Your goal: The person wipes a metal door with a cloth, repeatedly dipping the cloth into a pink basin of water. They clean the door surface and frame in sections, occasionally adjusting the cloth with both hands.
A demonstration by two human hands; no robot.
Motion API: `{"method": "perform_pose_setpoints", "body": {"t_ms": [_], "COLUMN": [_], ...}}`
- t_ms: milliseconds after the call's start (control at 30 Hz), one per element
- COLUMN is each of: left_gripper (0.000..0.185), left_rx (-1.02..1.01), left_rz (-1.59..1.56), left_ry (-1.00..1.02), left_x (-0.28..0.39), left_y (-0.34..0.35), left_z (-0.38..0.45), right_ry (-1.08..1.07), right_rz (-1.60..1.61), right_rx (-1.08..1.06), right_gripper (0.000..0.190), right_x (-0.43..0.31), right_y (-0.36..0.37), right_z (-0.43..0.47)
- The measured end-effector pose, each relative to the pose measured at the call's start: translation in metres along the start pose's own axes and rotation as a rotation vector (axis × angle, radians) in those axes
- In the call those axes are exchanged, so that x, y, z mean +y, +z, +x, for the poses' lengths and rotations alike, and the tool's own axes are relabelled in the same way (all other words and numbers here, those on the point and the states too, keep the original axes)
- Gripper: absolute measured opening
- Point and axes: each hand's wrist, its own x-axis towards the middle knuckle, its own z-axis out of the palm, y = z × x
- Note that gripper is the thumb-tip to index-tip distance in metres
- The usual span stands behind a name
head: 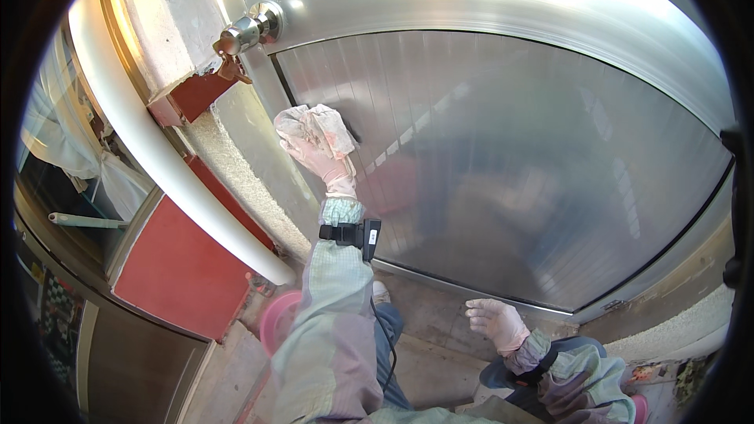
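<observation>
My left hand (318, 156), in a pale glove, is raised against the left side of a metal door panel (471, 159). It presses a stained, folded cloth (324, 126) to the panel's surface, close to the door's edge. My right hand (498, 324), also gloved, hangs low before the door's bottom rail, fingers partly curled, with nothing in it. Above my left hand a round metal doorknob (241, 32) sticks out, with keys (231, 65) hanging at its end. Blurred reflections show in the panel.
A white pipe (177, 171) runs down the wall at left, beside red tiles (182, 271). A pink basin (277, 321) stands on the floor left of my legs. Another pink object (640, 407) shows at lower right. A glazed frame lies at far left.
</observation>
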Motion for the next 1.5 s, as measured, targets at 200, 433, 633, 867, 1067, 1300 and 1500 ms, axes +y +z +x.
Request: {"method": "perform_pose_setpoints", "body": {"t_ms": [200, 433, 633, 867, 1067, 1300, 1500], "left_gripper": [0.043, 0.048, 0.046, 0.049, 0.05, 0.048, 0.051], "left_rx": [0.065, 0.127, 0.181, 0.134, -0.012, 0.024, -0.06], "left_rz": [-0.516, 0.009, -0.19, 0.024, -0.163, -0.444, -0.245], "left_ry": [-0.118, -0.018, -0.168, -0.208, -0.048, -0.205, -0.147], "left_x": [0.001, -0.005, -0.013, -0.049, -0.083, -0.036, 0.009], "left_y": [0.002, -0.004, -0.007, -0.022, -0.028, -0.009, 0.005], "left_z": [0.005, -0.008, -0.038, -0.074, -0.075, -0.095, -0.109], "right_ry": [0.014, 0.046, 0.041, 0.043, 0.019, 0.028, 0.036], "right_rz": [-0.028, -0.033, -0.023, -0.032, -0.092, -0.107, -0.11], "right_rx": [-0.008, -0.038, -0.017, -0.066, -0.043, -0.052, -0.051], "right_gripper": [0.03, 0.031, 0.028, 0.028, 0.031, 0.031, 0.031], "right_x": [0.007, 0.013, 0.015, 0.016, 0.017, 0.018, 0.021], "right_y": [0.003, 0.004, 0.007, 0.005, 0.006, 0.009, 0.007], "right_z": [0.004, 0.005, 0.004, 0.005, 0.002, 0.002, 0.005]}}
